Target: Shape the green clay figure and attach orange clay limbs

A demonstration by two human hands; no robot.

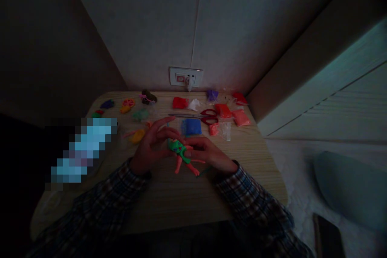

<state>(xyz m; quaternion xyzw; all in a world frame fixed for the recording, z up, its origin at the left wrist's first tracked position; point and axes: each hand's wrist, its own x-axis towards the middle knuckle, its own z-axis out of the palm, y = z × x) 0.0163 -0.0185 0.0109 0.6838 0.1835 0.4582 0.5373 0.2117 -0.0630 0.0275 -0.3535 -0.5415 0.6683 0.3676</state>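
A small doll with pinkish limbs and a green dress and headpiece, seemingly of modelling clay, is between my hands above the table. My right hand pinches its body between thumb and fingers. Around its head curve the fingers and thumb of my left hand, which appear to grip it; the exact contact is partly hidden. The doll's legs point down toward me. Just beyond my hands lies a blue clay packet. Red-handled scissors rest behind it, blades to the left.
Red, orange and purple clay packets lie toward the back of the wooden table. Yellow clay sits left of my hands. A blurred-out bright screen stands at left. The wall socket holds a plug.
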